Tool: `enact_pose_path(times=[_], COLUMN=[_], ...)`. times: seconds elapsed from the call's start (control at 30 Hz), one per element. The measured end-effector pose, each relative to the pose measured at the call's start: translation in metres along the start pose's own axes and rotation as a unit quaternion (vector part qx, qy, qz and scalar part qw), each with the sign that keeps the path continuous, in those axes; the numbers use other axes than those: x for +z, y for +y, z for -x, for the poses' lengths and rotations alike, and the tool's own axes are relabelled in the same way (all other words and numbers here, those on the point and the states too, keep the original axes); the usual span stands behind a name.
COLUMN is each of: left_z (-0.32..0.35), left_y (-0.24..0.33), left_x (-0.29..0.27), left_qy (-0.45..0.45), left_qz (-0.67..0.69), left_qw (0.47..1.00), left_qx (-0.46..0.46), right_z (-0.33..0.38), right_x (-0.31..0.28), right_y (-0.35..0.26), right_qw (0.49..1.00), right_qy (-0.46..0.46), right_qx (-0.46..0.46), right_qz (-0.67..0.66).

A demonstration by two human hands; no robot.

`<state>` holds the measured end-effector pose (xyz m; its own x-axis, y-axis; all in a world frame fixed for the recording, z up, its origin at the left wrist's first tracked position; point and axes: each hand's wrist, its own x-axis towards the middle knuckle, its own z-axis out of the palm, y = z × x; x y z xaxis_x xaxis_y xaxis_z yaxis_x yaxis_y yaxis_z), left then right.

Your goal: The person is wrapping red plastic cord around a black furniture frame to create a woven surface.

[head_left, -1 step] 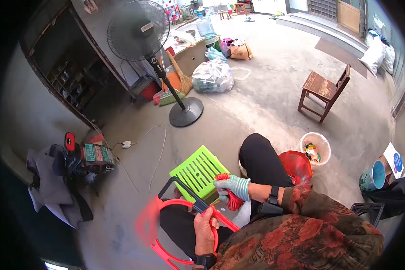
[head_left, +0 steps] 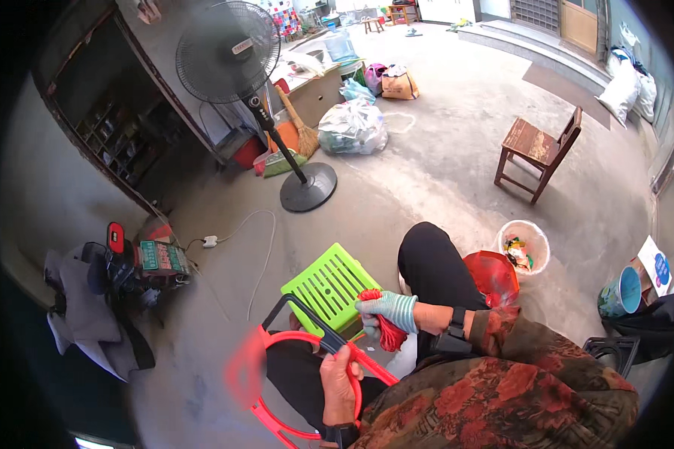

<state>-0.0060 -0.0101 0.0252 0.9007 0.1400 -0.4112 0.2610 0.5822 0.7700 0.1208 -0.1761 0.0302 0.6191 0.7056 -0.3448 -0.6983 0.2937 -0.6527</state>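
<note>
- Bare left hand [head_left: 340, 383]: fingers clamped on curved red plastic frame [head_left: 379, 368].
- Gloved right hand [head_left: 389, 309]: fingers closed round red cord bundle [head_left: 392, 337], near lime-green slotted plastic stool [head_left: 330, 287].
- Change: slight; both grips kept.

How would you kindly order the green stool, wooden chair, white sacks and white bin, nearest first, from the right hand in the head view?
1. Green stool, just left of the right hand.
2. White bin, ahead and right.
3. Wooden chair, beyond the bin.
4. White sacks, far right.
</note>
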Motion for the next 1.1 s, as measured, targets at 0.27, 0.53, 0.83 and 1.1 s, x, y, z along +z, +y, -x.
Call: enact_pose_path(times=[0.27, 0.53, 0.83, 1.1], left_z=[0.000, -0.006, -0.004, -0.014], left_y=[0.008, 0.002, -0.005, -0.021], left_x=[0.015, -0.005, -0.012, -0.031], left_qy=[0.010, 0.021, 0.078, 0.097], left_qz=[-0.011, 0.010, 0.043, 0.038], left_qw=[0.994, 1.000, 0.986, 0.979], left_qx=[0.105, 0.013, 0.139, 0.174], right_z=[0.025, 0.009, -0.010, -0.025], right_x=[-0.033, -0.004, 0.053, 0.014], right_y=[-0.047, -0.052, -0.008, 0.013], right_qw=[0.684, 0.519, 0.488, 0.926], right_qy=[0.181, 0.191, 0.026, 0.014], right_qx=[-0.131, -0.386, -0.548, -0.055], right_qz=[0.695, 0.738, 0.679, 0.372])
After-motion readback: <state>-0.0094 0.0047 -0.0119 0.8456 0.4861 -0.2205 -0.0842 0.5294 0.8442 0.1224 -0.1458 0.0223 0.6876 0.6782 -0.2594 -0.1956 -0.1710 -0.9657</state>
